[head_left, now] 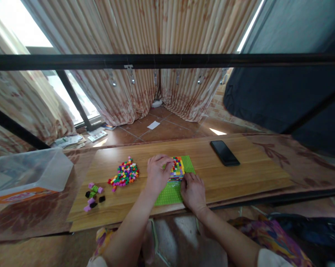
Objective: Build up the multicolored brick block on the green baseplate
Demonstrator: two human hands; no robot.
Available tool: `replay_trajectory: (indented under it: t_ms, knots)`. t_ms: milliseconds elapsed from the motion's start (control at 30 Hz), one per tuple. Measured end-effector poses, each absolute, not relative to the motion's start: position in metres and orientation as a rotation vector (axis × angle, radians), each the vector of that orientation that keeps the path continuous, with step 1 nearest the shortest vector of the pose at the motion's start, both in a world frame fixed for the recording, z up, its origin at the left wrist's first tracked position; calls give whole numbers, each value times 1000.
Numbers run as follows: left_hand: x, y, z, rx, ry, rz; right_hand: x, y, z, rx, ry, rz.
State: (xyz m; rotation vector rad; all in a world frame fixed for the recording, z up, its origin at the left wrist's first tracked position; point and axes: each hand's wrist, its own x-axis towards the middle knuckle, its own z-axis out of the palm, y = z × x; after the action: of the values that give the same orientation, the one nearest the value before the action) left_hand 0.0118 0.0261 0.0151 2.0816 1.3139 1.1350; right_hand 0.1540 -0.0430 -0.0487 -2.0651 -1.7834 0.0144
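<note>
my left hand [158, 171] bends over the left side of a multicolored brick block [179, 168] on a green baseplate [169, 195], while my right hand [193, 189] sits at the block's near right corner. on the wooden counter [256, 163], a heap of small bricks [128, 172] lies to the left, with pink, green and black pieces [94, 189] nearer me, and a black phone [225, 152] lies to the right.

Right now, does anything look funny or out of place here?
Maybe the white sheet on the floor: it lies alone, apart from the papers at left, as if dropped. The half-hidden brick build shows no obvious damage.
</note>
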Motion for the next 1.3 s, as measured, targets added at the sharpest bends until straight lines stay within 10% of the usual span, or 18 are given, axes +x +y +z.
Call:
replay_trajectory:
  t_ms: [1300]
  knots:
    - [23,24,13,1877,1509,1188,155,-42,-51,-2074,-1788,-22]
